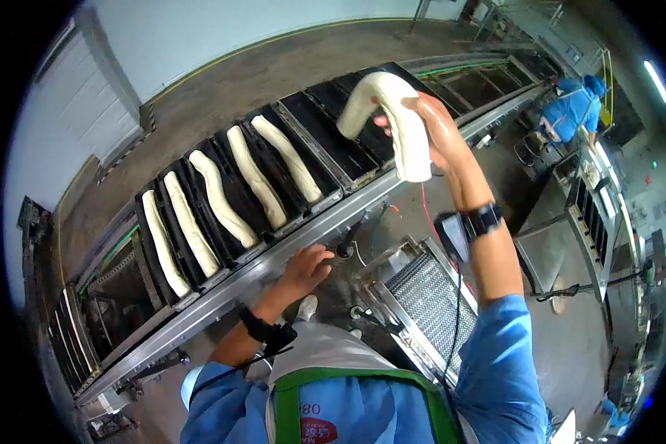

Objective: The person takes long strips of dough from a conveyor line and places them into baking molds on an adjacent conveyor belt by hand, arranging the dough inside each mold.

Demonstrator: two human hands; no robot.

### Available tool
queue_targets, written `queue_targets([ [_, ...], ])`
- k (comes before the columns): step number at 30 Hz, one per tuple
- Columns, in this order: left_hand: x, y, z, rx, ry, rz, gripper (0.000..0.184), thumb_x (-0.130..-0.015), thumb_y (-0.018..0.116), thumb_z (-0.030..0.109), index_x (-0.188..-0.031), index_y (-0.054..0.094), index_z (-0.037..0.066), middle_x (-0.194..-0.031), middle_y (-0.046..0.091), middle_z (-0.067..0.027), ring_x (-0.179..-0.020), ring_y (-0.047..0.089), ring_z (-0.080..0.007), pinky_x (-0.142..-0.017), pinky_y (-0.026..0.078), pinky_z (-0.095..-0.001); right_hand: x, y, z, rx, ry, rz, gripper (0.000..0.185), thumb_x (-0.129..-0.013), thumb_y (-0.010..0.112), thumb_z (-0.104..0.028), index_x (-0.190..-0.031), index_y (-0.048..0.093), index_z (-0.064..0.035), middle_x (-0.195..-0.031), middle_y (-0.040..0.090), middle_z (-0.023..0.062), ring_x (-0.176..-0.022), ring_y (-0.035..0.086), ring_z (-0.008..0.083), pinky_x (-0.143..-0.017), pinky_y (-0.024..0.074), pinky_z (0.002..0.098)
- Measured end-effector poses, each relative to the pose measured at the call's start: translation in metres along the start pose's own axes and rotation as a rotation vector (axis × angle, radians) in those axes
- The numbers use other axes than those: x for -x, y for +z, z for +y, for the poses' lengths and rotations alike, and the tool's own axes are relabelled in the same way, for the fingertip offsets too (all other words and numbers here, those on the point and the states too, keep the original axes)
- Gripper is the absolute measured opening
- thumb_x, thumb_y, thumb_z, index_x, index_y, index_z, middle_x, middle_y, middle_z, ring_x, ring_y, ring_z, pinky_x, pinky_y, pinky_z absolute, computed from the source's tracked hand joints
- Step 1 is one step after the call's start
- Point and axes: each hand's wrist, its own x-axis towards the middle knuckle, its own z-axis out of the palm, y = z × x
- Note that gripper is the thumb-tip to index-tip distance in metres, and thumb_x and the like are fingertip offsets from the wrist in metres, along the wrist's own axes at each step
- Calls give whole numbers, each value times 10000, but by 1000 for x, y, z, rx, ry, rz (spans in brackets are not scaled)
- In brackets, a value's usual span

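My right hand [435,126] is closed around a thick, pale roll of raw dough [411,144], raised above the conveyor. The dough bends over the hand, with both ends hanging down. My left hand [305,270] holds nothing; its fingers are loosely bent and apart, close to the metal rail [292,243] on the near side. Beyond it, a black slotted baking tray [235,177] carries several long dough strips [218,196], one per groove. Directly right of that tray, another black tray [314,126] lies partly under the lifted dough.
Below the rail stands a metal frame with a mesh top [429,296]. A co-worker in blue [573,111] is at the far right, near a rack [588,211]. Another tray with pale strips [74,333] lies at the far left. A red cable [428,211] hangs near my right arm.
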Motion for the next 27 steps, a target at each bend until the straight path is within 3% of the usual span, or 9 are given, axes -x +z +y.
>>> queue_targets([
  [3,-23,9,-9,-66,-28,111,352,-782,482,253,-1095,452,95,-1132,425,-154,-1071,377,-321,-889,304,-407,-48,-30,24,178,273,-167,519,-814,492,-310,-1143,359,68,-1097,465,189,-909,534,245,-703,470,284],
  [6,-66,12,-14,-104,29,284,416,-756,530,205,-1135,410,83,-1163,385,-180,-1079,359,-358,-880,316,-428,-51,-61,63,354,225,125,782,-778,487,-483,-1274,160,27,-1307,202,164,-1164,291,280,-857,361,332],
  [7,-80,14,-15,-82,78,381,454,-739,557,176,-1149,392,76,-1173,367,-197,-1083,349,-376,-875,322,-436,-40,-73,69,340,185,116,753,-781,478,-488,-1274,196,7,-1295,242,144,-1136,338,270,-855,362,334],
  [13,-165,31,-32,-290,-66,394,418,-724,574,177,-1087,433,25,-1165,356,-226,-1069,347,-383,-875,327,-435,140,-191,116,798,433,172,517,-796,518,-337,-1169,402,1,-1081,489,95,-936,460,164,-809,378,277],
  [15,-190,38,-46,-413,-94,372,368,-735,548,226,-1038,483,27,-1127,394,-222,-1047,374,-359,-860,333,-430,246,-247,159,1429,361,210,458,-705,597,-188,-1108,448,-29,-1090,466,181,-1001,454,289,-820,387,366],
  [16,-201,39,-47,-452,-95,391,362,-740,535,252,-1022,497,29,-1120,411,-205,-1039,388,-343,-857,331,-430,312,-295,200,1439,532,262,491,-683,611,-199,-1122,432,-72,-1171,390,170,-1067,381,337,-867,357,400],
  [20,-227,50,-30,-643,-266,385,383,-767,491,328,-1006,507,29,-1111,457,-134,-1036,414,-283,-868,314,-424,491,-264,178,1378,1384,666,466,-674,564,-175,-1121,434,-162,-1239,315,126,-1103,339,370,-840,324,538],
  [23,-217,55,-40,-728,-290,465,384,-806,452,347,-1026,493,34,-1133,460,-113,-1064,400,-265,-879,307,-409,564,-217,181,1172,1501,841,632,-623,600,-112,-1197,343,-168,-1200,343,119,-1065,382,367,-781,345,584],
  [27,-212,48,-26,-766,-328,413,361,-827,427,329,-1035,478,38,-1147,453,-103,-1073,394,-260,-879,306,-407,562,-182,178,1539,1270,910,662,-576,625,-102,-1178,354,-145,-1189,356,97,-1095,347,333,-813,367,489],
])
